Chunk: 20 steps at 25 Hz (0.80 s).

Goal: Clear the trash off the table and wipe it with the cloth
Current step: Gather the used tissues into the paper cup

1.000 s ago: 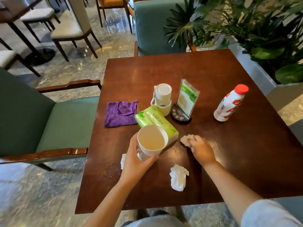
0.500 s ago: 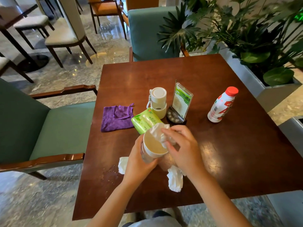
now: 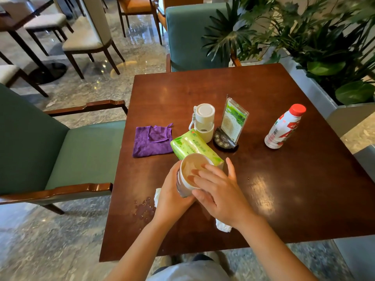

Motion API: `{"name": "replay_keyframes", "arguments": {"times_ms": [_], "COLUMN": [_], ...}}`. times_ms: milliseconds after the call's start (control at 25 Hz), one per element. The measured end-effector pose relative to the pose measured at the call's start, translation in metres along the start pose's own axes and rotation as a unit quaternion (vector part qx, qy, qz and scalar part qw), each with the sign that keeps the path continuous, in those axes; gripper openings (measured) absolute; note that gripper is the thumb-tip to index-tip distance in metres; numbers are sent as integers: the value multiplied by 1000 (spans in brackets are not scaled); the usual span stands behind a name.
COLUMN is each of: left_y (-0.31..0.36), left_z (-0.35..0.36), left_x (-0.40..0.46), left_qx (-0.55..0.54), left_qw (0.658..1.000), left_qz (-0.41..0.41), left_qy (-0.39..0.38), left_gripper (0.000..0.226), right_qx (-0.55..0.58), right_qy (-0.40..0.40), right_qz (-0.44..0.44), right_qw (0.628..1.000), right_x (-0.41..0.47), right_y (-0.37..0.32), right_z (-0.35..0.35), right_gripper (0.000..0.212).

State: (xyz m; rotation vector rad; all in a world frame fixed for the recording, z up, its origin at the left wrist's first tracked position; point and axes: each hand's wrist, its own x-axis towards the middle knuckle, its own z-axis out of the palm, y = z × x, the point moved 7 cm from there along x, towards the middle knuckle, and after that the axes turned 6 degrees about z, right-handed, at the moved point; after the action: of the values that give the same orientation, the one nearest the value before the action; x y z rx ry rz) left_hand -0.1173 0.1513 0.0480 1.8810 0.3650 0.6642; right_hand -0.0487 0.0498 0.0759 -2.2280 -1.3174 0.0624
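Note:
My left hand grips a white paper cup, tilted toward me above the brown table. My right hand lies over the cup's mouth with its fingers reaching inside; the tissue it put in is hidden. One crumpled white tissue lies under my right wrist. Another tissue peeks out left of my left hand, beside a small water spill. A purple cloth rests flat near the table's left edge.
A green tissue pack, a white lidded tumbler, a menu stand and a red-capped white bottle stand mid-table. Green armchairs sit at the left and far side. A planter borders the right.
My right hand picked a crumpled tissue off the table, carried it to the cup and pushed it in. My left hand has kept the cup lifted and tilted.

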Motion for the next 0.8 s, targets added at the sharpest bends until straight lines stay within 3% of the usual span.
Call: {"name": "replay_keyframes", "arguments": {"times_ms": [120,200,240,360,440,560,640,720,800], "left_y": [-6,-15,-19,-27,-27,-27,-27,-26,-25], "left_z": [-3,-7,-9,-13,-14,-15,-15,-17,-18], "left_x": [-1,-4,-6,-10,-12,-12,-12,-11,-10], "left_qx": [16,30,34,35,37,39,37,33,34], "left_qw": [1000,1000,999,999,999,999,999,999,999], "left_qz": [7,-3,-9,-28,-28,-30,-28,-21,-18], "left_qy": [2,5,5,5,0,-4,-10,-12,-10], "left_gripper": [78,81,81,81,81,81,81,81,81], "right_qx": [79,62,28,-61,-87,-67,15,151,303], "right_qy": [79,130,109,-112,-146,-94,-64,23,145], "right_qz": [19,64,92,147,114,133,206,286,299], "right_qw": [994,988,989,981,979,984,976,946,893], "right_x": [-9,-22,-30,-69,-92,-99,-92,-79,-55], "right_y": [13,35,49,84,91,100,102,98,79], "right_z": [-10,-10,1,61,87,98,94,68,22], "right_gripper": [42,32,32,49,44,34,34,32,33]}}
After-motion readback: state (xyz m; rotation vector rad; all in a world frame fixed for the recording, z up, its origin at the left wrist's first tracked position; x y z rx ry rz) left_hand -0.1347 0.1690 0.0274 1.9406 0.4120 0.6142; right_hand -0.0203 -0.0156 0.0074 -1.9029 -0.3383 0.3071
